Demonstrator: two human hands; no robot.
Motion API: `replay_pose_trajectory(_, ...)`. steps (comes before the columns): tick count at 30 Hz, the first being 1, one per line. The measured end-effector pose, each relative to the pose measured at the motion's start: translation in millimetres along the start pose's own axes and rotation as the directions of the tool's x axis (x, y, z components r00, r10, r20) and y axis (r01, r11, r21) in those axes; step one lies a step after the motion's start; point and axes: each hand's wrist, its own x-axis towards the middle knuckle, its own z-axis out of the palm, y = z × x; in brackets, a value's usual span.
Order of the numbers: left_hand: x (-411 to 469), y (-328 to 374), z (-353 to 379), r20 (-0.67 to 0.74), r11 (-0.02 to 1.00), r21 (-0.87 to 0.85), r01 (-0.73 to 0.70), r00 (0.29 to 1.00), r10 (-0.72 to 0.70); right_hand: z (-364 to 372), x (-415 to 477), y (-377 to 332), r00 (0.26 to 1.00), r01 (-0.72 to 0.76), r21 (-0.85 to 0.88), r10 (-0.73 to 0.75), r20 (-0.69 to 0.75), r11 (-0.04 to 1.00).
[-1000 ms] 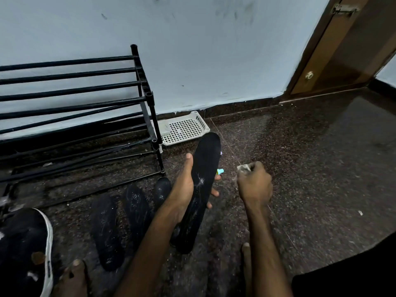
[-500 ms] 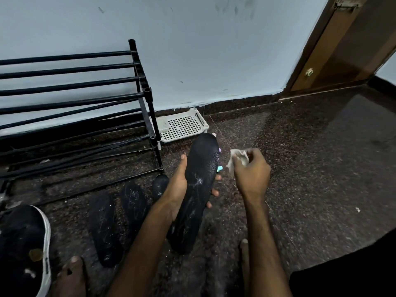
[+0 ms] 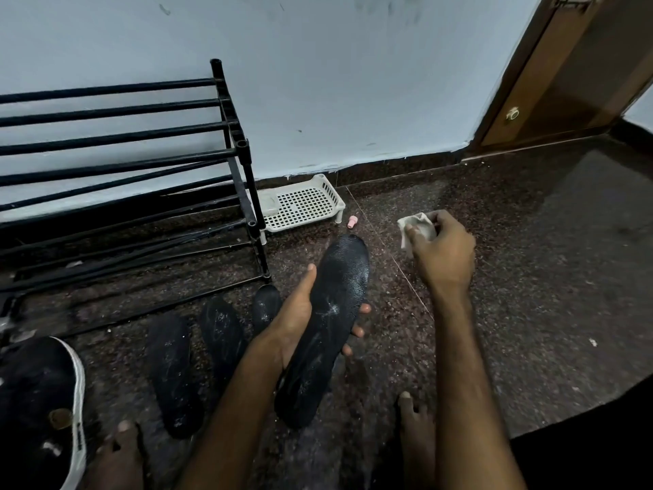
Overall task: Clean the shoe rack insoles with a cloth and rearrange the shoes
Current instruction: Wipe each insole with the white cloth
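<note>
My left hand (image 3: 296,320) grips a dusty black insole (image 3: 328,320) from beneath, thumb along its left edge and fingertips showing at its right edge, toe end pointing away. To the right and a little farther off, my right hand (image 3: 441,256) pinches a small crumpled pale cloth (image 3: 415,226), held apart from the insole. Three more black insoles lie on the floor to the left: one (image 3: 173,373), a second (image 3: 222,334) and a third (image 3: 265,305) partly hidden behind my left hand. The black metal shoe rack (image 3: 141,164) stands bare against the wall.
A black shoe with a white sole edge (image 3: 42,408) sits at the lower left. A white perforated plastic tray (image 3: 304,203) lies by the wall beside the rack, a small pink object (image 3: 352,221) next to it. A wooden door (image 3: 579,76) is at the upper right. My bare feet (image 3: 413,426) rest on the speckled floor.
My right hand with the cloth has lifted away from the insole, up and to the right. The left hand has kept hold of the insole.
</note>
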Motion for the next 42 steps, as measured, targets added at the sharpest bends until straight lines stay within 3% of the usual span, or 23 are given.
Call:
replay_pose_trajectory(2,3,0,-3,-0.029,1.0,0.003,-0.015,0.999,0.015,-1,-11,-2,0.987,-0.028,0.226,-0.008,0.159,0.974)
replay_pose_trajectory(4,5,-1,-5,-0.052,1.0,0.013,-0.013,0.999,0.013,8,-28,-9,0.912,-0.087,0.364,-0.073,0.404,0.927)
replay_pose_trajectory(6,6,0,-5,-0.064,1.0,0.007,-0.01,0.998,0.011,23,-41,-9,0.863,-0.034,0.256,-0.1,0.495,0.966)
replay_pose_trajectory(8,6,1,-2,-0.061,1.0,-0.003,-0.009,0.998,0.009,28,-44,-4,0.936,0.038,-0.04,-0.021,0.351,0.999)
replay_pose_trajectory(10,5,3,2,-0.049,0.999,-0.024,-0.032,0.998,0.031,19,-41,11,0.982,-0.068,-0.167,0.095,0.161,0.984)
replay_pose_trajectory(12,5,4,3,-0.032,0.996,-0.064,-0.061,0.998,0.059,10,-34,29,0.978,-0.175,-0.075,0.182,0.097,0.982)
replay_pose_trajectory(15,7,6,1,-0.045,0.987,-0.115,-0.109,0.994,0.104,5,-31,28,0.96,-0.243,0.14,0.218,0.174,0.96)
replay_pose_trajectory(20,6,9,0,-0.195,0.945,-0.122,-0.303,0.941,0.277,0,-47,-15,0.982,-0.031,0.112,0.009,0.188,0.993)
replay_pose_trajectory(26,2,21,17,-0.229,0.85,-0.113,-0.514,0.846,0.481,7,-73,-47,0.955,0.241,-0.007,-0.235,0.179,0.971)
replay_pose_trajectory(31,-3,17,26,-0.233,0.843,-0.137,-0.52,0.844,0.483,25,-87,-52,0.887,0.385,0.07,-0.39,0.247,0.92)
replay_pose_trajectory(35,-6,14,29,-0.253,0.873,-0.134,-0.47,0.868,0.428,30,-91,-53,0.9,0.377,0.162,-0.402,0.167,0.912)
replay_pose_trajectory(39,-9,17,25,-0.218,0.884,-0.174,-0.434,0.892,0.396,26,-84,-57,0.794,0.418,0.266,-0.492,0.358,0.869)
replay_pose_trajectory(40,-10,18,23,-0.209,0.884,-0.191,-0.426,0.898,0.387,24,-81,-55,0.772,0.419,0.253,-0.488,0.406,0.872)
replay_pose_trajectory(42,-12,19,20,-0.192,0.891,-0.196,-0.409,0.907,0.374,22,-77,-51,0.809,0.433,0.113,-0.441,0.389,0.894)
